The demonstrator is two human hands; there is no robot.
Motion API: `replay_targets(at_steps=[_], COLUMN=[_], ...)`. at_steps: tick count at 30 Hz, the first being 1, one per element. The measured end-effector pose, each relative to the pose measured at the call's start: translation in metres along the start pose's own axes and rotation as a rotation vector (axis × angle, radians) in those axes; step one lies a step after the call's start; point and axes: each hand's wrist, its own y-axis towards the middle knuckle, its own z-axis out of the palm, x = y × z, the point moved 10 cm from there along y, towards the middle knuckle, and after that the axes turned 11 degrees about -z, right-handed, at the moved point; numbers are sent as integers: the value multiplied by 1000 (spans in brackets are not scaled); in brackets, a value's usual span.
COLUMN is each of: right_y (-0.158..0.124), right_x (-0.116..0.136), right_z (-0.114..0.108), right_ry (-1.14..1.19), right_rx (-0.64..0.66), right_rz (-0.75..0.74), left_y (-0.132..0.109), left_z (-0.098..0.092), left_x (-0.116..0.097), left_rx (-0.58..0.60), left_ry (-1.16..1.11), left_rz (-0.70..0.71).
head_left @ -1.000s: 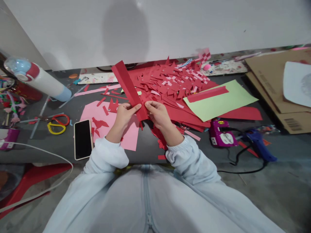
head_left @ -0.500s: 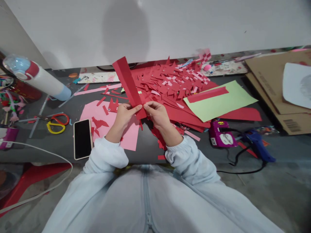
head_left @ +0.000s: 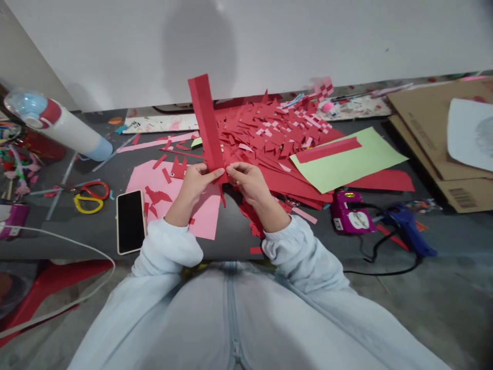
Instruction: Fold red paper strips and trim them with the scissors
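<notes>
Both hands are closed on the same thing here: the left hand [head_left: 197, 181] and right hand [head_left: 248, 182] each pinch the bottom end of a long folded red paper strip [head_left: 206, 121]. It stands nearly upright above the tabletop [head_left: 231, 239], with its top end up in front of the white wall. The strip's lowest bit is hidden behind the fingertips, so I can't tell how it ends down there. Behind it there's a big pile of red paper scraps [head_left: 277, 131], partly covering a light green sheet [head_left: 348, 162] with a red strip lying on it. A pink sheet [head_left: 154, 182] sits under the left wrist, and a phone [head_left: 131, 221] lies just beside it, screen dark. Scissors [head_left: 91, 197] with red and yellow handles are further left, near a white bottle [head_left: 63, 128] that's lying down. On the right, a blue glue gun [head_left: 408, 231] lies next to a purple gadget [head_left: 350, 213] whose white label is too small to read. The cardboard [head_left: 427, 128] at the right edge is cut off; it has a barcode [head_left: 464, 198], digits unreadable. There's scribbled writing on a paper [head_left: 154, 123] by the wall, but I can't make it out.
</notes>
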Motion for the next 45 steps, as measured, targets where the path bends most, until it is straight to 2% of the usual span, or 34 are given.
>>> replay_targets(at_steps=[9,14,17,22,32,41,45], right_y=[0,1,1,2,1,0,1], right_x=[6,-2,-2,4,5,9,12], right_z=[-8,1,4,-1,-6,-9,-16], right_ry=[-6,-33,-30,-59,-47,2,-7], right_rx=[-112,40,83,31,-39,-107,-138], right_rz=[-95,21,28,-14,-74,-109,-128], left_y=[-2,0,-1,-8,-5,-3,-5], left_z=[-1,-6,-3,9,7,7,1], left_x=[-1,-2,-5,-5,-7,-2,-6], left_rx=[-40,-57,-27,69,31,1,-40], left_ry=[-50,-77,-79,-57,-85,-148,-145], left_rz=[51,72,64,-23,62,62,73])
